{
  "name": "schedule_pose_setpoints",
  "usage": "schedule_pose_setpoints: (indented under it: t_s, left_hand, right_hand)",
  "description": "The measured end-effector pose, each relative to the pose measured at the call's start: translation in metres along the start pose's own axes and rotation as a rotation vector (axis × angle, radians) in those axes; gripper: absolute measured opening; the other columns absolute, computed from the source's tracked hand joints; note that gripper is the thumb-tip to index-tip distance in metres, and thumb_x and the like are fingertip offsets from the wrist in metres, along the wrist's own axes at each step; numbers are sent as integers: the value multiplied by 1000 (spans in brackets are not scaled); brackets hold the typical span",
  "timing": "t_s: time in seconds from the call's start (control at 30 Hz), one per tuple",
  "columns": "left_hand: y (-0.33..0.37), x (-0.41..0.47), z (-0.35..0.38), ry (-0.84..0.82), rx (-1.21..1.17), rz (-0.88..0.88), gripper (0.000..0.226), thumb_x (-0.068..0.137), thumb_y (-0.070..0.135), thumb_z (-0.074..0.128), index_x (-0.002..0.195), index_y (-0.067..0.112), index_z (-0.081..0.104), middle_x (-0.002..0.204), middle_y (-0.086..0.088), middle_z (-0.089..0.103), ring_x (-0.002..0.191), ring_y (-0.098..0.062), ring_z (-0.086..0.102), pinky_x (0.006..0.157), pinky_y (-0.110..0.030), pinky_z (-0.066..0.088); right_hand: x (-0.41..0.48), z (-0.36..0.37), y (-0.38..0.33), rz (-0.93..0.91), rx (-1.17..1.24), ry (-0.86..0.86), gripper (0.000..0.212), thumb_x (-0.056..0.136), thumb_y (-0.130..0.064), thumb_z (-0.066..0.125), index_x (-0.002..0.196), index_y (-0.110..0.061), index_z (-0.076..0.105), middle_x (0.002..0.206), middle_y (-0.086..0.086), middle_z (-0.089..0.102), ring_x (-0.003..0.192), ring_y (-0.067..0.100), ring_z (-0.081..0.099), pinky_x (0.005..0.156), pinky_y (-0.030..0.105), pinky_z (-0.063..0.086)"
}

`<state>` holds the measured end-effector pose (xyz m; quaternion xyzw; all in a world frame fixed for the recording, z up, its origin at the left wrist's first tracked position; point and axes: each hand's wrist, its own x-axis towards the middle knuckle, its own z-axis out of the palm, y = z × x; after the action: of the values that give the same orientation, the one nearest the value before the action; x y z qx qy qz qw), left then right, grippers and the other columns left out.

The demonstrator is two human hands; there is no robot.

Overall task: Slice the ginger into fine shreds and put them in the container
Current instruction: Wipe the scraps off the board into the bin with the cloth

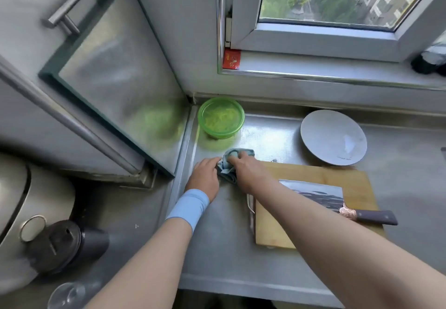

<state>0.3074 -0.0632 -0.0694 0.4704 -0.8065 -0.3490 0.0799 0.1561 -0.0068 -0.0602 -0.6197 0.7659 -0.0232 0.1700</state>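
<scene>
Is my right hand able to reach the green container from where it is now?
Probably yes. The container sits just beyond the right hand with only bare counter between. That hand grips a cloth, though, so it should drop that first.

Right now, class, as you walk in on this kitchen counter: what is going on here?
A person has both hands on a blue cloth on the steel counter. The right hand presses on top of it and the left hand touches its side. The green container behind it already holds ginger shreds. The knife lies on the wooden cutting board, with no hand on it. A grey plate sits beyond the board.
</scene>
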Motion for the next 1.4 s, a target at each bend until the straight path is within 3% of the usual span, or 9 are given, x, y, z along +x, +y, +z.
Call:
schedule_pose_setpoints:
  t_s: [0.23,0.37,0.53,0.67,0.73,0.83,0.93,1.13,1.4]
  left_hand:
    - [4,-13,-4,-145,9,55,41,95,6,45,128,20,66,131,-3,63,121,-26,56,104,-30,41]
    - [-1,-46,-1,-239,18,49,35,90,8,51,113,22,73,114,-1,66,107,-24,61,96,-31,46]
    - [-5,-81,-1,-311,78,3,40,88,6,49,115,24,72,121,2,65,112,-20,60,102,-26,44]
    - [1,-104,3,-469,113,13,43,86,4,47,109,27,76,115,7,69,104,-14,62,98,-24,46]
    - [4,-116,6,-485,90,-1,43,87,4,47,108,27,76,113,9,71,103,-12,63,98,-25,47]
    - [4,-126,5,-354,10,-35,40,91,3,47,109,24,76,112,5,72,98,-12,63,95,-22,46]
    - [3,-134,3,-241,-12,8,38,93,5,47,109,24,75,112,5,69,96,-11,59,91,-17,40]
    - [8,-164,21,-332,61,44,31,89,19,59,114,31,71,108,9,70,96,-12,63,92,-20,47]
    - [39,-193,57,-403,120,7,18,87,30,59,102,29,70,95,7,69,88,-14,63,85,-27,54]
  right_hand:
    - [-44,36,-48,83,-199,14,30,93,-10,53,122,-8,61,116,18,56,93,36,64,110,64,34]
    - [-82,47,-68,72,-196,-11,25,67,-12,80,92,-12,74,84,12,64,64,27,64,63,38,53]
    - [-135,65,-83,112,-128,4,27,75,-8,71,102,-11,66,99,16,61,84,34,62,72,42,53]
    - [-180,74,-90,130,-118,-2,48,31,-13,88,73,-17,65,75,8,59,59,25,57,47,31,46]
    - [-193,80,-93,133,-123,-1,49,30,-15,88,73,-17,65,77,8,60,59,24,57,44,30,43]
    - [-194,86,-102,207,-117,24,39,59,-14,82,96,-10,71,101,15,65,80,30,63,61,38,54]
    - [-188,92,-106,186,-56,-5,66,71,-28,63,131,0,57,134,24,54,113,41,54,93,50,51]
    - [-218,105,-69,-55,-125,22,54,81,-24,37,127,-10,62,126,14,60,104,30,59,84,40,56]
    - [-275,106,-6,-286,10,11,60,74,-14,71,133,-9,59,153,12,43,126,32,53,106,42,48]
